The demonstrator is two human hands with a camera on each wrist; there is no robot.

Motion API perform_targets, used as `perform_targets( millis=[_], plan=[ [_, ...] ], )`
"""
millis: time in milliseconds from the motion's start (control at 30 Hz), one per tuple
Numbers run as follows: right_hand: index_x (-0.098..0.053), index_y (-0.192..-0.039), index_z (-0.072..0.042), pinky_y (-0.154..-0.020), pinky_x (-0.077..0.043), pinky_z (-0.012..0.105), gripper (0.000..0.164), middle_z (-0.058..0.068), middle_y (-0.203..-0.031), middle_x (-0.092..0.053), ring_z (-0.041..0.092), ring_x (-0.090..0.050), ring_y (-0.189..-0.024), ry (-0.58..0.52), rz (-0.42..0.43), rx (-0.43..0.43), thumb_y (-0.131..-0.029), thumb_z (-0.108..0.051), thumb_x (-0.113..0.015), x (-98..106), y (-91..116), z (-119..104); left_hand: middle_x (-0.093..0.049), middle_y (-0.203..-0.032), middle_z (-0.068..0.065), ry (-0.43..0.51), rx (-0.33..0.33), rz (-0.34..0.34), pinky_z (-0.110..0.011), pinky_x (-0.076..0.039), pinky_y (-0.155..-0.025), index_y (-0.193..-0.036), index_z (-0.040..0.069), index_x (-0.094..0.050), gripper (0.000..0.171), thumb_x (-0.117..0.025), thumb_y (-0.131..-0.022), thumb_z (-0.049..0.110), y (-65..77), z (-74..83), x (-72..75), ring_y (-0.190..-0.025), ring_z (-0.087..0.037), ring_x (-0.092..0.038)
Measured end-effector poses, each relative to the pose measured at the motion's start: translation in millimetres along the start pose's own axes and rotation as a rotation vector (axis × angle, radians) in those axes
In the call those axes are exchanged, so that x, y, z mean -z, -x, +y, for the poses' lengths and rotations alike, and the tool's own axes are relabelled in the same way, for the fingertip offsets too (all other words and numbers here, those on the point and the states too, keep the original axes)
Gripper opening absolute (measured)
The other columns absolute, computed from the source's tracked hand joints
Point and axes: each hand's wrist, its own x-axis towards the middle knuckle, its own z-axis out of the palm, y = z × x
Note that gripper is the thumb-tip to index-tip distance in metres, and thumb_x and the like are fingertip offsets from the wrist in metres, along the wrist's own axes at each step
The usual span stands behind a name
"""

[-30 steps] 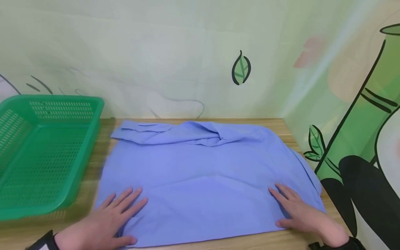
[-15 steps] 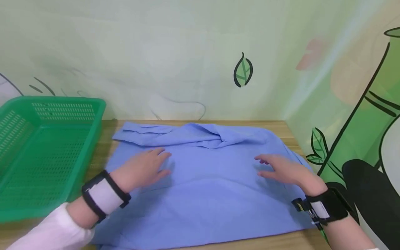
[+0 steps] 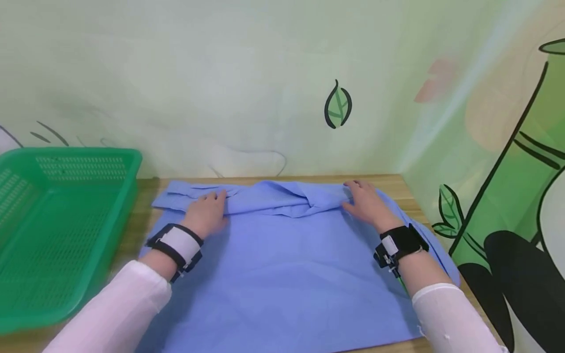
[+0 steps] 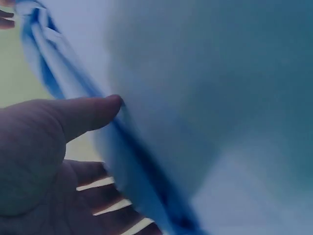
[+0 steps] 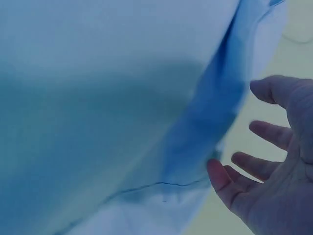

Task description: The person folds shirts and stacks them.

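A blue shirt (image 3: 282, 284) lies spread flat on the wooden table, with a rumpled folded strip, apparently a sleeve (image 3: 269, 196), along its far side. My left hand (image 3: 205, 214) is over the left part of that strip. In the left wrist view the thumb (image 4: 95, 115) overlaps the fold while the other fingers are spread beyond it. My right hand (image 3: 365, 203) reaches the strip's right part, fingers spread and loosely bent. The right wrist view has its fingertips (image 5: 220, 171) right by the cloth's edge. Neither hand grips the cloth.
A green plastic basket (image 3: 132, 184) stands on the table to the left of the shirt. A pale wall with printed leaves (image 3: 338, 105) rises right behind the table, and another printed wall (image 3: 481, 162) closes off the right side.
Both hands have lifted from the near corners of the shirt and moved forward to the folded strip at the far side. The shirt has stayed nearly as it was.
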Motion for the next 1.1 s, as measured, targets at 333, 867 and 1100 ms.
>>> perform_targets(
  millis=[333, 867, 1100],
  plan=[
    [-0.022, -0.152, 0.008, -0.118, -0.024, 0.067, 0.074, 0.044, -0.154, -0.018, 0.060, -0.016, -0.145, -0.048, -0.029, -0.142, -0.096, -0.022, -0.060, -15, -5, 23, -0.072, -0.102, -0.023, 0.036, -0.003, 0.290, -0.049, -0.057, -0.062, -0.113, -0.001, -0.066, 0.022, -0.057, -0.092, 0.000, -16.0, -19.8, -4.0, -0.081, -0.040, -0.069],
    [-0.017, -0.157, 0.004, -0.116, -0.031, 0.063, 0.087, 0.038, -0.154, -0.030, 0.054, -0.034, -0.141, -0.105, -0.101, -0.108, -0.087, -0.010, -0.068, -20, 3, 36, -0.071, -0.110, -0.011, 0.274, -0.686, 0.696, -0.040, -0.054, -0.092, -0.076, 0.008, -0.064, 0.026, -0.058, -0.078, -0.017, 37.2, 28.6, 67.1, -0.107, -0.030, -0.064],
    [-0.020, -0.155, 0.007, -0.118, -0.030, 0.060, 0.086, 0.035, -0.154, -0.033, 0.052, -0.034, -0.142, -0.106, -0.091, 0.021, -0.083, 0.000, -0.065, -21, 8, 37, -0.064, -0.121, -0.003, 0.187, -0.754, -0.056, -0.038, -0.054, -0.095, -0.103, 0.018, -0.066, 0.014, -0.071, -0.090, 0.021, 84.3, 36.5, 44.5, -0.108, -0.018, -0.062]
  ],
)
